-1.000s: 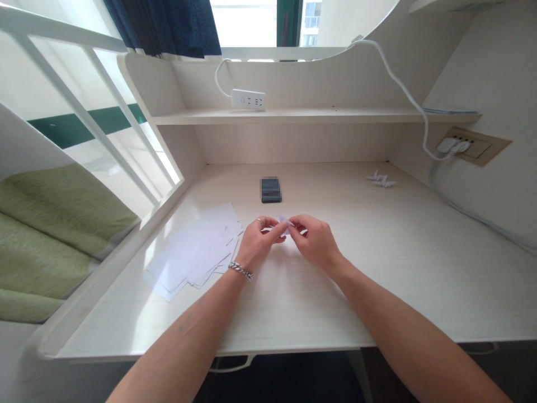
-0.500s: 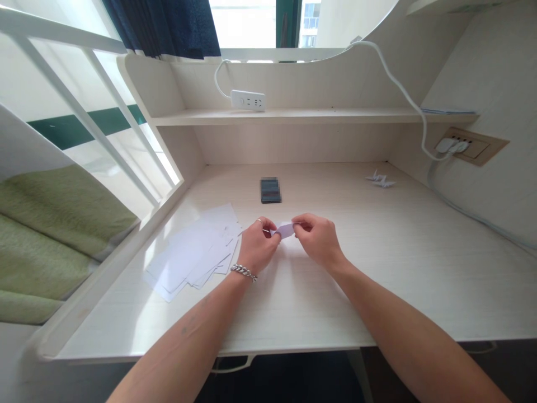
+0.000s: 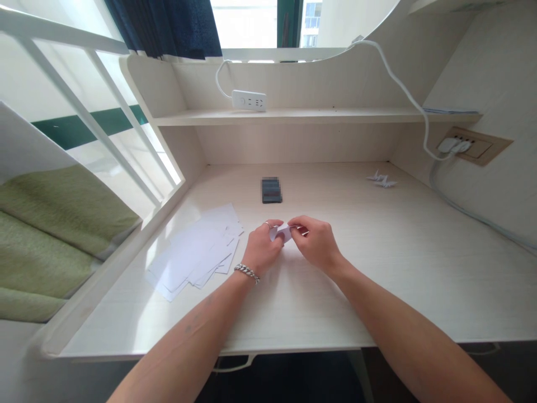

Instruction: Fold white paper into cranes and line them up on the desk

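A small folded piece of white paper [image 3: 286, 233] is held above the middle of the desk. My left hand [image 3: 265, 244], with a ring and a chain bracelet, pinches its left side between thumb and fingers. The fingers of my right hand [image 3: 314, 238] are closed on its right edge. Both hands nearly meet, and the fingertips cover part of the paper, so its exact folds cannot be made out. Left of my left hand lies a spread pile of white sheets [image 3: 197, 246].
A dark, pixelated flat object [image 3: 271, 190] lies beyond my hands. Small folded paper figures [image 3: 384, 182] stand at the back right of the desk [image 3: 419, 252]. A white power strip [image 3: 249, 101] rests on the shelf, with its cable hanging down to a wall socket [image 3: 478, 146].
My hands have come slightly closer together. The left fingers have shifted over the paper, and the paper is tilted differently, with less of it showing.
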`<control>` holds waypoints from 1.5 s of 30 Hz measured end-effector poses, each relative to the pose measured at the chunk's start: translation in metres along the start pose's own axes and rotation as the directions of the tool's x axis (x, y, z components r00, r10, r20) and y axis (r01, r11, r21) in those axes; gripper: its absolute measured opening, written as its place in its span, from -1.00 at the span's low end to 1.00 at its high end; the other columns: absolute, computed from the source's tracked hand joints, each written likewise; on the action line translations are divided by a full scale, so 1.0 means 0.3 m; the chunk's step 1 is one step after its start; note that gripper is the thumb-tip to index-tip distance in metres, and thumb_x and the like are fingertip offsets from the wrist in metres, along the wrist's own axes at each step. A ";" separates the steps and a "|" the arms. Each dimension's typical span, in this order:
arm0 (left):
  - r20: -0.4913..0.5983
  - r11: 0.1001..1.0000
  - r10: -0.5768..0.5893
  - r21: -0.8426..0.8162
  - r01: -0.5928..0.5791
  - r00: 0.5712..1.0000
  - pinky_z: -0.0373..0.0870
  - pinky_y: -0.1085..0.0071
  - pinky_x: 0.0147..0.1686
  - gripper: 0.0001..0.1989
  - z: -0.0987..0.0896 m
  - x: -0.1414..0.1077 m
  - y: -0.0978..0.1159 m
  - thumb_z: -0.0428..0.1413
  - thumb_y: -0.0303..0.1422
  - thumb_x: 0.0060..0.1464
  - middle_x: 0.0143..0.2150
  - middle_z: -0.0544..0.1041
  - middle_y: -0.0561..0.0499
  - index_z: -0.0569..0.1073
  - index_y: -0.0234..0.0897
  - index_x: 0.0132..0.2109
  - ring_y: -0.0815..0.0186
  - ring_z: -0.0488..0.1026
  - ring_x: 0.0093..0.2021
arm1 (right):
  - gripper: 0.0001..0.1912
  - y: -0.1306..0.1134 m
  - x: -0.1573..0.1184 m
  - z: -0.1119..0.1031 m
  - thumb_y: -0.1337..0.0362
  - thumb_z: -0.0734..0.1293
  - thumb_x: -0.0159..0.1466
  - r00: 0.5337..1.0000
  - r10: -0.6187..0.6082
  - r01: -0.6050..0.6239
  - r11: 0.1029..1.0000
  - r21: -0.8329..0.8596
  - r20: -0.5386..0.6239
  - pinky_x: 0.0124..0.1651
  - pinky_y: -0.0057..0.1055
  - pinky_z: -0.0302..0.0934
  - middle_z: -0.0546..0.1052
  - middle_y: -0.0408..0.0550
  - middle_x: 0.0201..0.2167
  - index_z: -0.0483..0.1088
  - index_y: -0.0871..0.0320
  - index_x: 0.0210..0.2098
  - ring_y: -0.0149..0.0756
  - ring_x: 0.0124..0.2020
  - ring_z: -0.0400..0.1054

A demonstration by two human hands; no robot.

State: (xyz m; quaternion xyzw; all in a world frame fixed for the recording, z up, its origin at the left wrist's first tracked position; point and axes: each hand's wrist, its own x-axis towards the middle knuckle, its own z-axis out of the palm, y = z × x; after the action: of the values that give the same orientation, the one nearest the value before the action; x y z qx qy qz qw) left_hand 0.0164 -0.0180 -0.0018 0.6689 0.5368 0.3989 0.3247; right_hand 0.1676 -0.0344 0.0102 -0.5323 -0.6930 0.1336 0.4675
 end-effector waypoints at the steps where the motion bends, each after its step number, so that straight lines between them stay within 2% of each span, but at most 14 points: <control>1: -0.026 0.999 0.027 0.034 -0.026 0.999 0.39 0.40 -0.28 -0.68 0.000 -0.003 0.005 0.12 -0.43 -0.04 -0.28 0.61 0.01 0.52 -0.16 -0.08 0.24 0.51 -0.34 | -0.78 0.002 0.000 0.001 0.40 0.25 0.14 1.000 0.012 -0.012 1.000 -0.006 0.007 -0.25 -0.36 0.31 0.61 -0.13 -0.37 0.52 0.06 -0.34 -0.26 -0.39 0.48; 6: -0.030 0.988 0.119 0.098 -0.116 0.992 0.36 0.42 -0.29 -0.67 -0.002 -0.020 0.026 0.12 -0.45 -0.02 -0.28 0.61 0.05 0.54 -0.12 -0.08 0.25 0.49 -0.35 | -0.74 0.007 -0.001 0.003 0.43 0.25 0.08 0.996 0.086 -0.087 0.996 0.036 0.026 -0.22 -0.35 0.30 0.61 -0.14 -0.35 0.51 0.06 -0.33 -0.25 -0.35 0.47; 11: -0.022 0.991 0.064 0.117 -0.061 0.998 0.36 0.39 -0.27 -0.66 -0.005 -0.011 0.019 0.09 -0.47 -0.03 -0.24 0.62 0.01 0.55 -0.15 -0.08 0.22 0.50 -0.32 | -0.77 0.010 0.005 -0.002 0.39 0.24 0.12 0.990 0.139 -0.141 0.986 0.094 0.024 -0.26 -0.36 0.31 0.61 -0.14 -0.40 0.52 0.08 -0.33 -0.27 -0.40 0.48; 17: 0.045 0.990 0.030 0.139 -0.036 0.999 0.35 0.41 -0.31 -0.80 -0.007 -0.002 0.006 0.08 -0.40 0.00 -0.31 0.62 0.01 0.57 -0.17 -0.24 0.22 0.52 -0.31 | -0.83 0.004 0.001 0.002 0.30 0.27 0.22 0.998 0.054 -0.057 0.993 0.101 0.033 -0.24 -0.36 0.34 0.61 -0.11 -0.36 0.52 0.08 -0.28 -0.27 -0.38 0.51; 19: 0.065 0.997 -0.029 0.071 0.024 0.997 0.34 0.43 -0.40 -0.84 -0.007 0.001 0.007 0.08 -0.35 0.02 -0.40 0.60 0.01 0.55 -0.21 -0.28 0.25 0.51 -0.38 | -0.84 0.002 0.001 0.003 0.26 0.29 0.23 0.996 0.066 -0.074 0.983 0.171 0.052 -0.23 -0.35 0.35 0.61 -0.09 -0.33 0.50 0.09 -0.25 -0.27 -0.34 0.51; 21: 0.063 0.994 -0.098 -0.033 0.101 0.993 0.34 0.46 -0.48 -0.84 -0.008 0.005 0.011 0.09 -0.31 0.02 -0.49 0.57 0.02 0.53 -0.25 -0.30 0.28 0.50 -0.46 | -0.82 0.003 0.004 0.005 0.19 0.33 0.22 0.988 0.117 -0.141 0.944 0.298 0.096 -0.24 -0.34 0.37 0.60 -0.05 -0.32 0.48 0.11 -0.22 -0.25 -0.30 0.51; 25: -0.032 0.959 -0.182 -0.226 0.171 0.983 0.38 0.48 -0.51 -0.81 -0.012 0.013 0.027 0.11 -0.35 -0.05 -0.50 0.54 0.01 0.52 -0.32 -0.26 0.32 0.49 -0.49 | -0.73 0.011 0.015 0.005 0.10 0.37 0.19 0.958 0.200 -0.277 0.827 0.489 0.205 -0.37 -0.37 0.38 0.56 -0.03 -0.35 0.40 0.16 -0.24 -0.24 -0.30 0.48; 33: -0.037 0.886 -0.235 -0.419 0.199 0.971 0.42 0.47 -0.49 -0.73 -0.011 0.017 0.028 0.12 -0.42 -0.14 -0.51 0.53 -0.01 0.55 -0.39 -0.22 0.33 0.49 -0.50 | -0.80 0.008 0.016 0.006 0.20 0.41 0.14 0.943 0.178 -0.306 0.797 0.521 0.281 -0.44 -0.41 0.33 0.52 -0.10 -0.40 0.40 0.16 -0.29 -0.33 -0.42 0.44; 38: -0.016 0.841 -0.276 -0.489 0.233 0.961 0.44 0.47 -0.46 -0.71 -0.007 0.019 0.025 0.13 -0.44 -0.16 -0.50 0.53 -0.02 0.57 -0.41 -0.22 0.35 0.49 -0.50 | -0.79 0.014 0.015 0.007 0.23 0.43 0.10 0.953 0.141 -0.268 0.804 0.530 0.269 -0.45 -0.41 0.32 0.53 -0.08 -0.37 0.41 0.16 -0.29 -0.32 -0.41 0.44; 45: 0.024 0.794 -0.323 -0.537 0.285 0.946 0.46 0.46 -0.42 -0.66 -0.011 0.018 0.032 0.10 -0.49 -0.20 -0.51 0.54 -0.02 0.57 -0.42 -0.19 0.37 0.48 -0.50 | -0.79 0.013 0.016 0.001 0.26 0.43 0.09 0.943 0.134 -0.286 0.796 0.533 0.305 -0.44 -0.41 0.32 0.54 -0.08 -0.36 0.42 0.17 -0.28 -0.33 -0.44 0.46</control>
State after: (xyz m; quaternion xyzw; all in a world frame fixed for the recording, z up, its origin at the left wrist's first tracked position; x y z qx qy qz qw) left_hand 0.0185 -0.0146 0.0091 0.4429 0.5157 0.4974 0.5388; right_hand 0.1699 -0.0287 0.0098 -0.4207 -0.6108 0.4524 0.4952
